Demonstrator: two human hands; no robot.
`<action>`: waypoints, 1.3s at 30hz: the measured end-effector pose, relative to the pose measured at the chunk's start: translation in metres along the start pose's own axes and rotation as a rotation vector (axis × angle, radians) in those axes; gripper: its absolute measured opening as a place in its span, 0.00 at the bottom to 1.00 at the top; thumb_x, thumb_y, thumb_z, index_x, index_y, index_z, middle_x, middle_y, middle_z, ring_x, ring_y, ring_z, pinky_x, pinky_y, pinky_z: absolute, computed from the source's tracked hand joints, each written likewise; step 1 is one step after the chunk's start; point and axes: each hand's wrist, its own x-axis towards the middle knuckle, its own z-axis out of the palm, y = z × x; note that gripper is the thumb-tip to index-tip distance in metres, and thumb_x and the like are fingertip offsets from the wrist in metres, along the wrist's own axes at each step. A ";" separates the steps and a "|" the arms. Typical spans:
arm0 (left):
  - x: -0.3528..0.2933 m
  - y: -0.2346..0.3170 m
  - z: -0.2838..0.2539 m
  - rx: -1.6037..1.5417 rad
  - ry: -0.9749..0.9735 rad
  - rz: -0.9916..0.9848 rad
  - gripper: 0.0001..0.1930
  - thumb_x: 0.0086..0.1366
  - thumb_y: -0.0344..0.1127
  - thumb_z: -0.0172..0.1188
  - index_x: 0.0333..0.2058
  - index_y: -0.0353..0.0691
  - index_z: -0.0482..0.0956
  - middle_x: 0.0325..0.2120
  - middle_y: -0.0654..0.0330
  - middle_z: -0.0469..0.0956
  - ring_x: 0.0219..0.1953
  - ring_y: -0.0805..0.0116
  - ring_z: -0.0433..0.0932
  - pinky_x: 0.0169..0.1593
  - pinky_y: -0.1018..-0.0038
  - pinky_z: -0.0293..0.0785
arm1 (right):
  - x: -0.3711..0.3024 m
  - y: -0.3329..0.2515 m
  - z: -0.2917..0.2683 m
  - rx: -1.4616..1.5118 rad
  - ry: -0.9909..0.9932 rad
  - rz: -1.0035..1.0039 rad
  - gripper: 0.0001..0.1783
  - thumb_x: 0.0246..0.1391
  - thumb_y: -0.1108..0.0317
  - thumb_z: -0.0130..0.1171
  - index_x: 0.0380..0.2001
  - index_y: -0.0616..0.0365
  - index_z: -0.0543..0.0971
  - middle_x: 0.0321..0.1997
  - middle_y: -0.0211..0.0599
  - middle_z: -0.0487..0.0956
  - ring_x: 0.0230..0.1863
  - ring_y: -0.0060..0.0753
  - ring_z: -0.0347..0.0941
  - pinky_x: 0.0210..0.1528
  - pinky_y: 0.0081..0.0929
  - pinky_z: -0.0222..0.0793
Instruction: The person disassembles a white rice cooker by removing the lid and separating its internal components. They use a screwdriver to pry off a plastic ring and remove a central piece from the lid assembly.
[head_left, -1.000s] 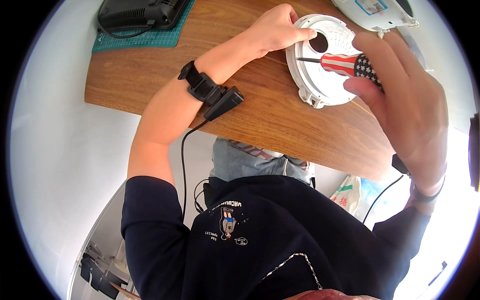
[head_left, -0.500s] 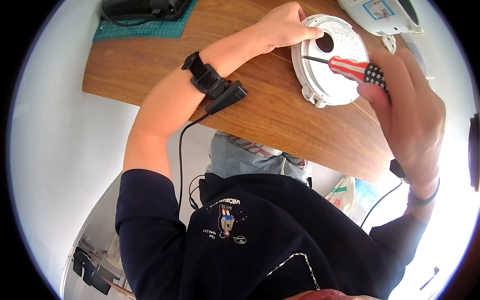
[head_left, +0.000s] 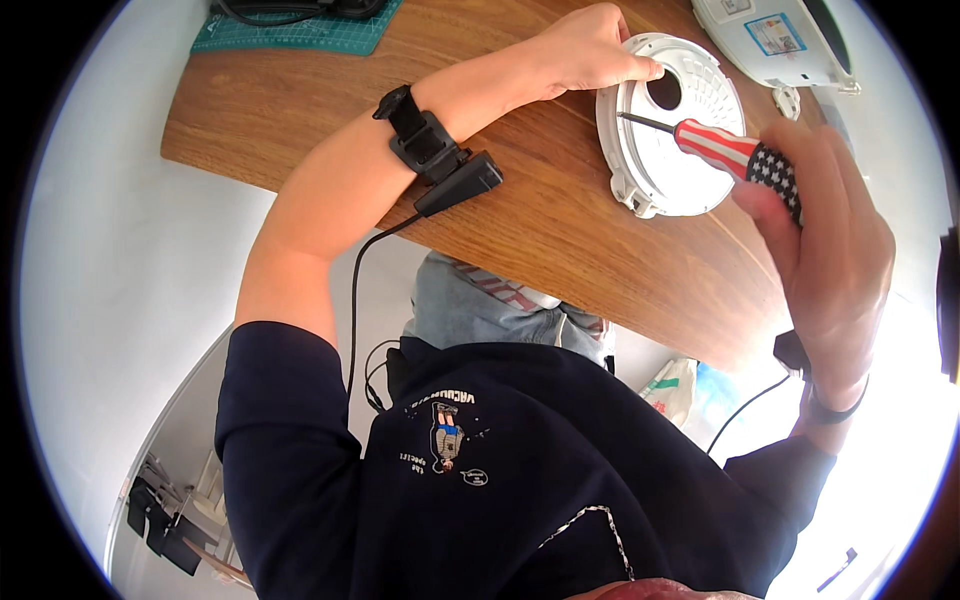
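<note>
A round white plastic housing [head_left: 660, 150] with a dark round hole and rows of slots is held at its far left rim by my left hand [head_left: 605, 55]. The thumb lies over the face beside the hole, and the other fingers are hidden behind the rim. My right hand [head_left: 835, 235] is closed around the handle of a screwdriver [head_left: 720, 145], which is patterned with red and white stripes and white stars on black. Its dark shaft points left, and the tip is at the left part of the housing's face; whether a screw sits there is too small to tell.
Under both hands is a wooden table [head_left: 500, 210]. A green cutting mat [head_left: 300, 38] with a black object on it lies at the far left. At the far right stand a larger white appliance shell [head_left: 775, 60] and a small white part [head_left: 787, 102]. Cables hang from devices strapped to both wrists.
The view has shifted slightly, so the table things appear a little to the right. The left hand keeps its hold on the housing, and the screwdriver tip stays near the same spot.
</note>
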 end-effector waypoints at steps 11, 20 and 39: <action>-0.003 0.005 -0.004 0.014 -0.007 -0.026 0.21 0.61 0.41 0.73 0.39 0.30 0.75 0.37 0.45 0.80 0.41 0.58 0.79 0.44 0.62 0.75 | 0.006 0.002 0.002 0.065 0.034 0.104 0.18 0.62 0.75 0.62 0.55 0.57 0.75 0.53 0.44 0.78 0.48 0.44 0.81 0.44 0.30 0.79; -0.002 0.005 -0.002 0.005 -0.024 -0.017 0.21 0.61 0.41 0.72 0.40 0.30 0.75 0.37 0.45 0.80 0.41 0.58 0.79 0.43 0.63 0.75 | 0.009 0.003 0.001 0.037 0.058 0.045 0.20 0.59 0.69 0.67 0.54 0.57 0.76 0.51 0.42 0.79 0.44 0.45 0.82 0.44 0.32 0.79; 0.001 0.007 0.001 -0.046 -0.036 -0.028 0.20 0.60 0.40 0.73 0.38 0.30 0.74 0.35 0.49 0.79 0.40 0.62 0.77 0.42 0.64 0.74 | 0.011 -0.008 -0.007 -0.082 -0.055 0.128 0.18 0.60 0.71 0.66 0.52 0.57 0.76 0.47 0.43 0.80 0.43 0.47 0.82 0.44 0.33 0.78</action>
